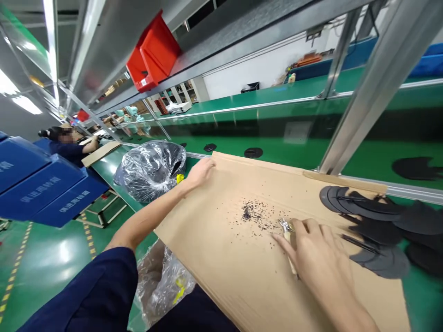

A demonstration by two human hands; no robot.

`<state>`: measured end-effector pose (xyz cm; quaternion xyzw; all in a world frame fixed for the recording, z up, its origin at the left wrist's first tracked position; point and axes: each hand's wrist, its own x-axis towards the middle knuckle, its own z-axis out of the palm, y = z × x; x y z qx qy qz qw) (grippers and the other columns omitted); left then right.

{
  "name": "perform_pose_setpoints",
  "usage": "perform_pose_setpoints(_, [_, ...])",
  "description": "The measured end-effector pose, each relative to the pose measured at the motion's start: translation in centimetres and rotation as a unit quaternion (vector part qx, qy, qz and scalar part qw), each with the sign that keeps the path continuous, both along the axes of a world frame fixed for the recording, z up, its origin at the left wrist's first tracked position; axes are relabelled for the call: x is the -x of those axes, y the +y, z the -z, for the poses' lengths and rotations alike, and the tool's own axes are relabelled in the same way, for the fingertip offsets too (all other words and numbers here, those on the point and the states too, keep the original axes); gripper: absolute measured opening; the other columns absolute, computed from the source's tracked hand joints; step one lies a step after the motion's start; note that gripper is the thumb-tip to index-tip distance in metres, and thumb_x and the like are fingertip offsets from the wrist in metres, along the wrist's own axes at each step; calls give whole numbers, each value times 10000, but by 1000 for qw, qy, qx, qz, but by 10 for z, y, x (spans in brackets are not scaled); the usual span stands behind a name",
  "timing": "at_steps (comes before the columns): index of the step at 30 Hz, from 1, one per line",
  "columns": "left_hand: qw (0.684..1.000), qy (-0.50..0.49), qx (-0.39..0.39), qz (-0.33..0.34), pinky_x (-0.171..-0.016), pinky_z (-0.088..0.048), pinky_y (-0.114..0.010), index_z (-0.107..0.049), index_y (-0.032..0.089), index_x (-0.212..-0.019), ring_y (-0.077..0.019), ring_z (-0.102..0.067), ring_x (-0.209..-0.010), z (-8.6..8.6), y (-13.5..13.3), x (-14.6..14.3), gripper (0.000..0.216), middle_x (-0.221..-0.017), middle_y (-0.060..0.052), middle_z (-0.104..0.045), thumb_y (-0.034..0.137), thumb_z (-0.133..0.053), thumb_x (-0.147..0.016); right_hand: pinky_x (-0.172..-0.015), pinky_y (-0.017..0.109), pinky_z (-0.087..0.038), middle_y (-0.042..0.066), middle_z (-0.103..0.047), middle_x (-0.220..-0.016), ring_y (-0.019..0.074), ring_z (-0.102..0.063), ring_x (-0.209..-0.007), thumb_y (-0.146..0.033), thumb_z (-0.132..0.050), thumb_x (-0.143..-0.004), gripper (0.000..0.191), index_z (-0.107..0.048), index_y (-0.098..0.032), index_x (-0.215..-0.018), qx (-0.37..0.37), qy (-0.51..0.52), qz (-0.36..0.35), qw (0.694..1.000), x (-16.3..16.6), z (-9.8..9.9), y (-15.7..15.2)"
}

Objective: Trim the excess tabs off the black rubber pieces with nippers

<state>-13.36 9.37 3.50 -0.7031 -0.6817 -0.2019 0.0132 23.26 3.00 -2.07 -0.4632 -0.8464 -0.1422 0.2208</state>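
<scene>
My left hand (201,170) is at the far left corner of a brown cardboard sheet (207,230), its fingers bent over the edge and closed on it. My right hand (320,253) lies low over the sheet, closed around small cutting pliers (285,227) with pale handles. The metal jaws point away from me, and the palm hides part of the handles. Beside the jaws, small black scraps (252,212) are scattered on the cardboard, thickest in one dark clump. Flat black rounded pieces (377,226) lie in overlapping piles to the right of my right hand.
A bin lined with clear plastic (152,168) stands left of the cardboard. Below it hangs another plastic bag (166,281). Black discs (254,152) lie on the green surface behind. A metal post (360,97) rises at right. Blue crates (44,180) and a co-worker (71,145) are at left.
</scene>
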Motion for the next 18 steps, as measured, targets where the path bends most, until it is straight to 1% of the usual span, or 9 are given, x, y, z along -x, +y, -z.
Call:
perform_pose_setpoints(2, [998,41,-6,-50,-1035,-485,-427,-649,159,-987,-275,-619,-1070,-4,-33,36,231,-1039,-137,-664,102,-436,-918,-691,371,-408,115,-639,-804,289,-574,-796,-493,-560,-978,333,-659,-181,-917,15,-14,14,1000,0,-2,-2])
perform_pose_setpoints(4, [992,80,-10,-93,-1024,-500,-482,-634,129,-1044,-311,-620,-1096,-8,-57,66,278,-1060,-180,-652,86,-398,-905,-709,364,-409,111,-646,-825,284,-577,-810,-484,-598,-962,324,-667,-169,-934,34,-32,23,999,1,-4,-3])
perform_pose_setpoints(6, [986,114,-9,-122,-1048,-493,-521,-620,88,-1122,-343,-603,-1180,-10,-69,89,352,-1142,-231,-641,44,-391,-858,-720,360,-407,109,-651,-844,282,-580,-823,-484,-619,-951,326,-672,-162,-940,45,-41,28,998,1,-5,-4])
perform_pose_setpoints(7, [983,130,-7,-129,-1078,-477,-527,-609,68,-1170,-351,-583,-1240,-11,-71,97,400,-1199,-251,-630,27,-396,-834,-721,358,-405,108,-652,-847,281,-579,-826,-488,-618,-951,329,-672,-164,-936,48,-42,28,998,1,-6,-3])
perform_pose_setpoints(9, [979,155,1,-130,-1159,-422,-510,-573,30,-1272,-346,-514,-1365,-10,-64,108,501,-1322,-275,-596,8,-417,-796,-720,354,-399,107,-649,-846,279,-576,-828,-494,-606,-958,331,-673,-170,-934,52,-43,28,997,1,-6,-3])
perform_pose_setpoints(11, [977,174,12,-123,-1217,-368,-473,-529,-6,-1348,-328,-450,-1444,-9,-47,113,584,-1418,-281,-553,-1,-438,-770,-725,355,-398,107,-645,-842,280,-575,-831,-500,-599,-960,336,-673,-174,-936,52,-43,27,997,1,-5,-2])
perform_pose_setpoints(13, [975,187,27,-119,-1229,-359,-438,-511,-23,-1376,-310,-453,-1451,-7,-25,115,628,-1462,-271,-536,-9,-444,-752,-737,360,-402,111,-642,-844,283,-577,-839,-503,-602,-957,342,-672,-169,-930,49,-41,25,998,0,-5,-2])
perform_pose_setpoints(15, [972,197,43,-119,-1213,-384,-402,-536,0,-1369,-281,-505,-1414,-6,-6,115,625,-1463,-236,-559,-10,-434,-753,-745,363,-406,114,-641,-850,287,-580,-850,-506,-600,-956,350,-671,-164,-931,49,-40,21,998,0,-5,-1])
perform_pose_setpoints(18, [966,214,62,-128,-1203,-390,-394,-564,56,-1367,-265,-526,-1397,-4,6,116,585,-1463,-198,-577,35,-435,-796,-728,360,-402,116,-640,-859,293,-577,-863,-505,-577,-964,350,-671,-167,-963,52,-35,17,998,-1,-5,-1])
